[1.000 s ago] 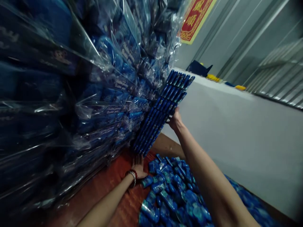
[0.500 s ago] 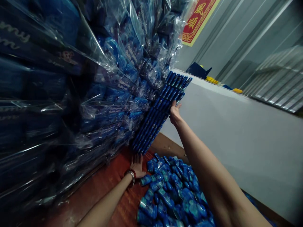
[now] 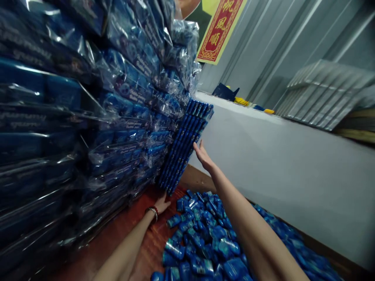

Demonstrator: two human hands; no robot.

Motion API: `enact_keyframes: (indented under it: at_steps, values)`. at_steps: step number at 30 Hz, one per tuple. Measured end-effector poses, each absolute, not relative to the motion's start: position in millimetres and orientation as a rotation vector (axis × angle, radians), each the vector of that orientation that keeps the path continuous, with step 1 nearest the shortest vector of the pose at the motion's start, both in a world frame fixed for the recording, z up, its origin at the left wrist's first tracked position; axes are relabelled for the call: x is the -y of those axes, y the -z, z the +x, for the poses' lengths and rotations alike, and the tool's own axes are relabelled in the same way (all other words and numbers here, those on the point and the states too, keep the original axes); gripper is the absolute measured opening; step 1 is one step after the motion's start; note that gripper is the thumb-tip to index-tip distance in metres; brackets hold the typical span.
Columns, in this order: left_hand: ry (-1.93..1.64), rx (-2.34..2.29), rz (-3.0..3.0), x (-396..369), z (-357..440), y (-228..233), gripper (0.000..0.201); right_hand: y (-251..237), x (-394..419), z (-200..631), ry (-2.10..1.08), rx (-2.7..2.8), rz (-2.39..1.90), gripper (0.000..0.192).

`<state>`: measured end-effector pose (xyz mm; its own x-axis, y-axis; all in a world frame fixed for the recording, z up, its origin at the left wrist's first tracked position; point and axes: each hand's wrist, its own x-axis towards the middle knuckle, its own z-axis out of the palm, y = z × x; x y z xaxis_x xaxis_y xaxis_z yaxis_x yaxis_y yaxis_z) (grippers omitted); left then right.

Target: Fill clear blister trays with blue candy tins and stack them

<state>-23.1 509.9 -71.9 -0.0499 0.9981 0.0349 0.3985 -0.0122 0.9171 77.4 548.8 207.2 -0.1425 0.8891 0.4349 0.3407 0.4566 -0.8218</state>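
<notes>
My right hand (image 3: 203, 156) is flat and open against the slab of blue sticks (image 3: 184, 146) leaning on the wrapped stack (image 3: 88, 117) — my left hand (image 3: 161, 203) braces its foot on the table (image 3: 131, 234), grip unclear.

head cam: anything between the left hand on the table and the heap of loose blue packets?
Nothing. In the head view a short bare strip of red-brown wooden table separates the left hand from the heap of loose blue packets.
</notes>
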Motion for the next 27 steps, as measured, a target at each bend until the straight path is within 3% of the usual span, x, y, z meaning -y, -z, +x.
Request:
enact_keyframes:
  at_steps: [6,10,13,17,23,27]
  values:
    - [-0.867,-1.358,1.529,-444.7,-44.6,44.3,0.065,-172.8,-409.7,190.4,-1.122,2.083,-1.197,0.052]
    - [-0.755,-1.256,1.555,-371.5,-69.0,10.7,0.053,-101.5,-307.4,251.8,-1.495,2.219,-1.371,0.053]
    - [-0.681,-1.262,1.645,-305.5,-98.9,-16.7,0.053,-32.3,-249.1,255.8,-1.1,2.345,-1.598,0.057]
    - [-0.428,-1.603,1.961,-206.9,-142.7,-34.9,0.054,34.8,-179.2,219.8,-0.516,2.373,-1.681,0.049]
    - [-0.17,-1.992,2.107,-76.0,-164.5,-12.4,0.046,47.1,-102.8,142.0,-0.633,2.662,-1.102,0.045]
    - [-0.121,-2.252,1.967,-47.5,-149.8,11.2,0.054,39.3,-108.3,95.9,-0.445,2.762,-0.955,0.04]
